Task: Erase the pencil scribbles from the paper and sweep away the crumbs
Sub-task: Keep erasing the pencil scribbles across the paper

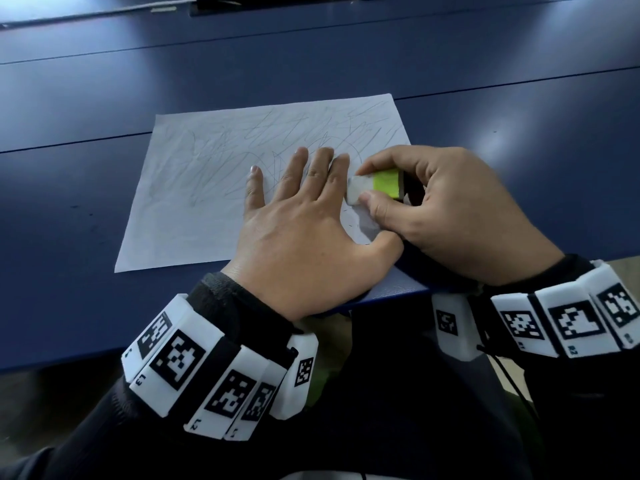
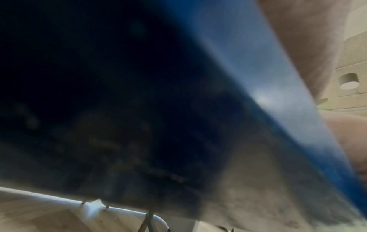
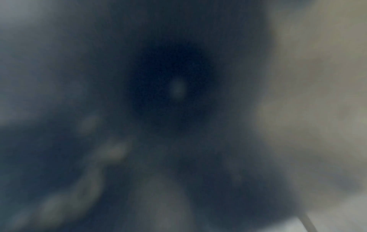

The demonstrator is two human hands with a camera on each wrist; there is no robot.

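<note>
Left hand (image 1: 304,230): flat, fingers spread, pressing paper (image 1: 194,188).
Right hand (image 1: 446,206): pinching eraser (image 1: 375,185), white tip apparently touching sheet.
Scribbles (image 1: 242,147): largely present.

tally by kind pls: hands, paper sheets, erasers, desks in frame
Hands: 2, left hand flat on the sheet, right hand gripping the eraser
Paper: 1
Eraser: 1
Desk: 1
Total: 5
</note>
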